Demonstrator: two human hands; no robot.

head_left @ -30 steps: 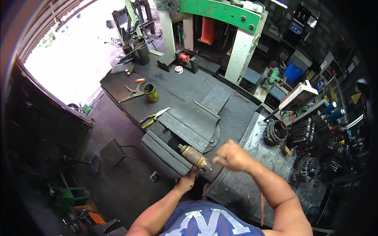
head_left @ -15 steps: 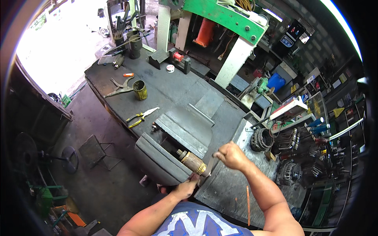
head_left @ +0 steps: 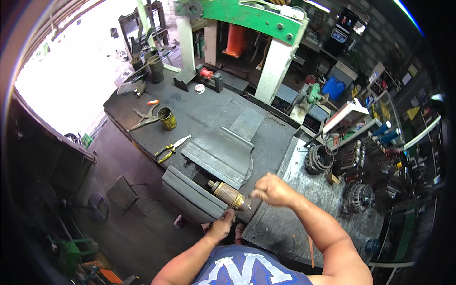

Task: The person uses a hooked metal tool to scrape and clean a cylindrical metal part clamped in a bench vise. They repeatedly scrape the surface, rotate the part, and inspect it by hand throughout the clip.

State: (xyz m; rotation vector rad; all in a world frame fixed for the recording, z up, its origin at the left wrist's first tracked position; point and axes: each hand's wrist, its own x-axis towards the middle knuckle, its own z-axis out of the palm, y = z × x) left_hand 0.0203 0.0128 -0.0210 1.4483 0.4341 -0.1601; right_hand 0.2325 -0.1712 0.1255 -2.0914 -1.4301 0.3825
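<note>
A copper-wound motor armature (head_left: 229, 194) lies between the jaws of a large grey bench vise (head_left: 218, 154), its toothed shaft end pointing away to the left. My left hand (head_left: 221, 228) is closed beside the near jaw, thumb and fingertips pressed together just below the armature's near end. What they pinch is hidden. On the other side, my right hand (head_left: 273, 190) forms a fist, raised a little above and right of that same end. Motion blurs its fingers, and what they hold cannot be made out.
Yellow-handled pliers (head_left: 172, 148), locking pliers (head_left: 143, 118) and a yellow can (head_left: 167, 118) stand or lie on the dark bench beyond the vise. Right of me, a metal-topped table (head_left: 280, 223) carries alternator parts (head_left: 359, 198). A green-beamed press frame (head_left: 247, 16) rises behind.
My right fist has shifted slightly left, and the thin strip seen below it earlier is no longer distinct. The left hand stays by the armature's end. The whole view has turned slightly.
</note>
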